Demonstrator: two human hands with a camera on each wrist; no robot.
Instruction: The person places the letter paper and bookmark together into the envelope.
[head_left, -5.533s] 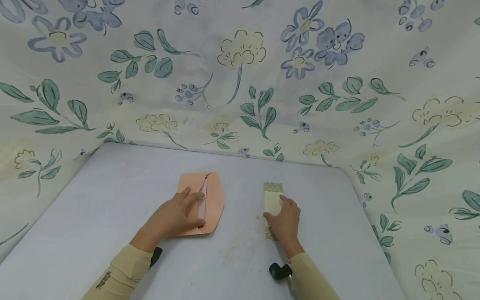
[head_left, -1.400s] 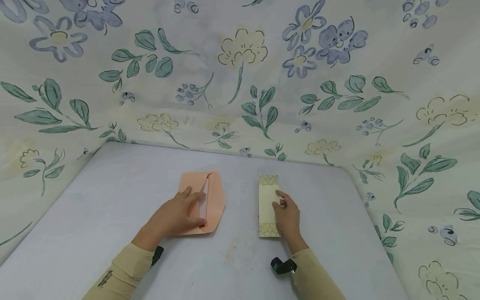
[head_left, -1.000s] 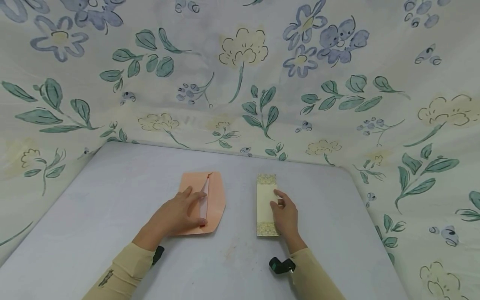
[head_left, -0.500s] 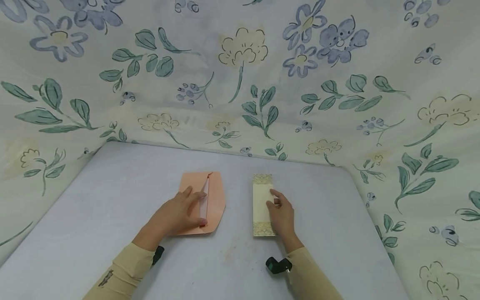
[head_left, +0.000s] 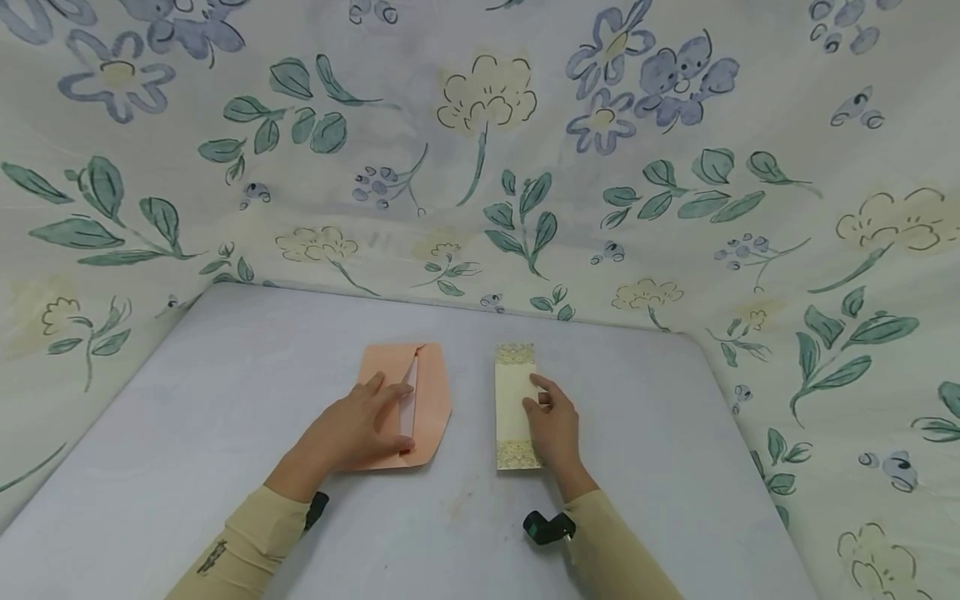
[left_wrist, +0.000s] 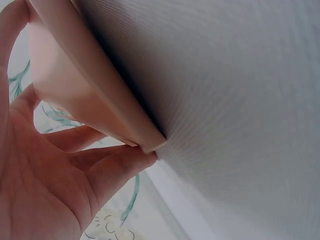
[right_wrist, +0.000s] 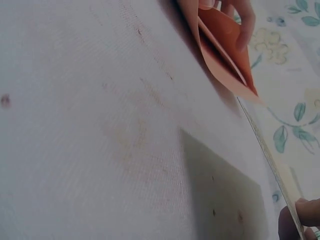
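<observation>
A peach-coloured envelope [head_left: 432, 404] lies left of the table's middle, its slit-like mouth spread apart. My left hand [head_left: 352, 429] holds it, thumb and fingers at the two ends of that mouth. In the left wrist view the fingertips grip a corner of the envelope [left_wrist: 65, 67]. To the right, my right hand [head_left: 557, 423] pinches a cream card [head_left: 514, 400] with glittery gold bands at both ends by its right edge. The right wrist view shows this card [right_wrist: 272, 160] edge-on above the tabletop, near the envelope's gaping mouth [right_wrist: 227, 55].
Both items are over a white table [head_left: 465, 550] with faint brownish smudges. A floral cloth [head_left: 480, 167] hangs behind the table and along its sides. A black wrist camera [head_left: 547, 527] sits beside the right sleeve.
My right hand first gripped the card near the tabletop, then moved it left and slightly away from me, closer to the envelope. The left hand and the envelope stay where they were.
</observation>
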